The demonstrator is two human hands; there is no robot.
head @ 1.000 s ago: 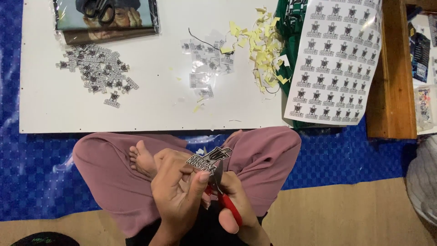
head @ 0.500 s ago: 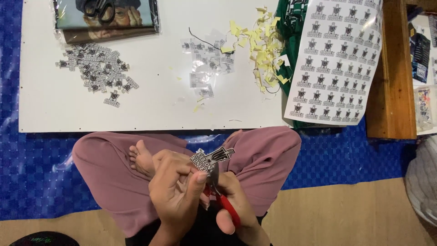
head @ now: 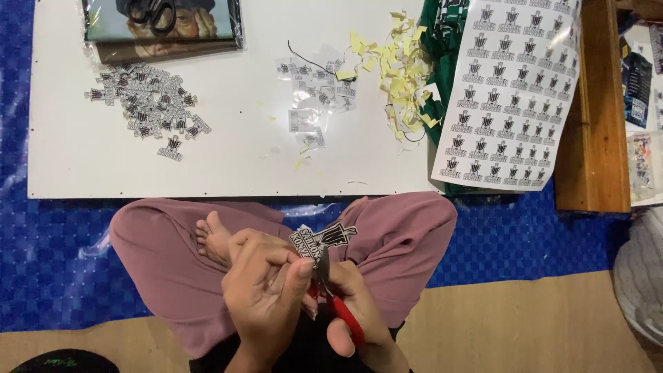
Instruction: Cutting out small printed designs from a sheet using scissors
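Single view, head-worn, looking steeply down over the wearer's own lap. Wearer sits cross-legged on the floor; folded knees fill lower centre, close to the lens. Both hands sit nearest, lower centre: left hand [head: 266, 300], right hand [head: 359, 311], large in frame. The view faces forward across a white board [head: 228, 159] spanning the upper half, farther off, its top edge cut by the frame. Blue mat [head: 55, 242] runs along the left and middle band; wooden ledge [head: 594, 138] at upper right. No second view to overlap.
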